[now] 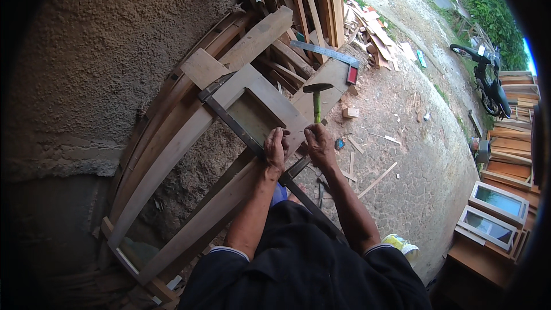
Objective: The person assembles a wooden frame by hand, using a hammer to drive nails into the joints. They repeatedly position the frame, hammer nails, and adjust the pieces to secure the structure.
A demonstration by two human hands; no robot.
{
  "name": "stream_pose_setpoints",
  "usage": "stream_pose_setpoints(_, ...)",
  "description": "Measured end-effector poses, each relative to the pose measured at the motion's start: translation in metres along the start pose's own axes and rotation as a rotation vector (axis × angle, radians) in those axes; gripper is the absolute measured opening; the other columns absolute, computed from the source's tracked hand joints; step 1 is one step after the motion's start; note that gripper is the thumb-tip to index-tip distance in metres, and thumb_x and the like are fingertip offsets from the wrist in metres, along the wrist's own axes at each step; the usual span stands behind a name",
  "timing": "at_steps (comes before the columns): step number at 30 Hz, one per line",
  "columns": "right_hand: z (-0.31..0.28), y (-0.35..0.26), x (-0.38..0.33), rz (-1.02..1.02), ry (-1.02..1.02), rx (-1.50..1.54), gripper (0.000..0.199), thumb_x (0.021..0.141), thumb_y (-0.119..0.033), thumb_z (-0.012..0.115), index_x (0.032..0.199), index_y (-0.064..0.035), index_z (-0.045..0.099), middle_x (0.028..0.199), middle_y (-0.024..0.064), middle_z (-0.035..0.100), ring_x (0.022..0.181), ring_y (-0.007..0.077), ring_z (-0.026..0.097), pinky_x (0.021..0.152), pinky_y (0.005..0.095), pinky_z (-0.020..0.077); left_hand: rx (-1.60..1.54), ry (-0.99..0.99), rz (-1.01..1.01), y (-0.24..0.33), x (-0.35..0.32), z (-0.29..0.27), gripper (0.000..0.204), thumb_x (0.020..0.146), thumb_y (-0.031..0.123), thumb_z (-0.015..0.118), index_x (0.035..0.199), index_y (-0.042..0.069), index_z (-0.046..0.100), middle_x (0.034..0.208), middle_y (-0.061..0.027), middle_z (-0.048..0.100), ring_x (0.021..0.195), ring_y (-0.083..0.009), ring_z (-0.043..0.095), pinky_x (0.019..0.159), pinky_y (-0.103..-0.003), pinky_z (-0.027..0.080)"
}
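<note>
My right hand (pixel 319 144) is closed around the green handle of a hammer (pixel 317 99), whose dark head points away from me. Close beside it, my left hand (pixel 276 149) has its fingers pinched together over the edge of a long wooden frame (pixel 293 113). A thin dark line shows between the two hands, too small to name. The frame holds a recessed panel (pixel 252 113) at its far end and stretches toward the lower left. A dark metal bar (pixel 232 125) lies across it, left of my left hand.
A try square (pixel 327 51) with a red-marked handle lies on a board beyond the hammer. Planks (pixel 313 6) lean at the back, near scrap wood (pixel 376 34). Offcuts and a blue round item (pixel 340 144) lie on the ground. A motorbike (pixel 491 83) and small glazed frames (pixel 488 227) are at right.
</note>
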State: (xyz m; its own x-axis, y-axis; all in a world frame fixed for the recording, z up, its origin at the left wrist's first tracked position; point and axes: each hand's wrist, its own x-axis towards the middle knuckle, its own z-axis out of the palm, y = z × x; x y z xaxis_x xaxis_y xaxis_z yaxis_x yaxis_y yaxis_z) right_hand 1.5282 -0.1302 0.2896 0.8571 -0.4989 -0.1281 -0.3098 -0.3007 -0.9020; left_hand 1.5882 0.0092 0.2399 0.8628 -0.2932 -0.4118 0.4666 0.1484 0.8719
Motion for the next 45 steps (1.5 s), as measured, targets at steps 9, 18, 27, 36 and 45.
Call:
stream_pose_setpoints(9,0.003,0.003,0.030,-0.275,-0.030,-0.491,0.010,0.095,-0.016,0.057,0.101,-0.0083,0.056,0.092,0.0213,0.058,0.075,0.0439,0.064,0.065,0.0545,0.0490,0.813,0.184,0.263,0.017,-0.006,0.010,0.022,0.094,0.024,0.060,0.112,0.012,0.064,0.099,-0.0149,0.073,0.091,-0.0360,0.071,0.076,-0.045,0.055)
stream_pose_setpoints(18,0.006,-0.007,0.037,-0.301,-0.162,-0.663,0.012,0.091,-0.013,0.056,0.102,-0.0090,0.053,0.097,0.0222,0.057,0.076,0.0446,0.065,0.065,0.0548,0.0523,1.004,0.208,0.428,0.007,0.011,0.022,0.028,0.092,0.034,0.063,0.110,0.014,0.068,0.095,-0.0160,0.074,0.088,-0.0371,0.071,0.071,-0.047,0.055)
stream_pose_setpoints(27,0.008,-0.005,0.041,-0.290,-0.191,-0.638,0.013,0.092,-0.016,0.056,0.104,-0.0086,0.055,0.096,0.0228,0.058,0.078,0.0449,0.065,0.067,0.0545,0.0521,1.116,0.236,0.452,0.015,0.008,0.031,0.023,0.095,0.035,0.058,0.090,0.017,0.071,0.087,-0.0114,0.074,0.079,-0.0365,0.071,0.065,-0.049,0.055)
stream_pose_setpoints(36,-0.025,0.002,-0.006,-0.233,-0.104,-0.404,0.062,0.099,-0.013,0.052,0.156,-0.0225,0.031,0.091,0.0239,0.063,0.078,0.0433,0.065,0.068,0.0527,0.0507,1.045,0.245,0.589,0.003,0.014,0.026,0.018,0.093,0.029,0.062,0.096,0.016,0.074,0.091,-0.0099,0.074,0.084,-0.0336,0.070,0.071,-0.046,0.055)
stream_pose_setpoints(45,-0.061,-0.001,-0.063,-0.243,-0.236,-0.625,0.071,0.093,-0.004,0.045,0.159,-0.0228,0.028,0.084,0.0212,0.059,0.069,0.0397,0.062,0.061,0.0508,0.0488,1.064,0.226,0.561,0.008,0.011,0.028,0.021,0.093,0.029,0.061,0.098,0.014,0.074,0.094,-0.0104,0.074,0.087,-0.0333,0.071,0.073,-0.046,0.056)
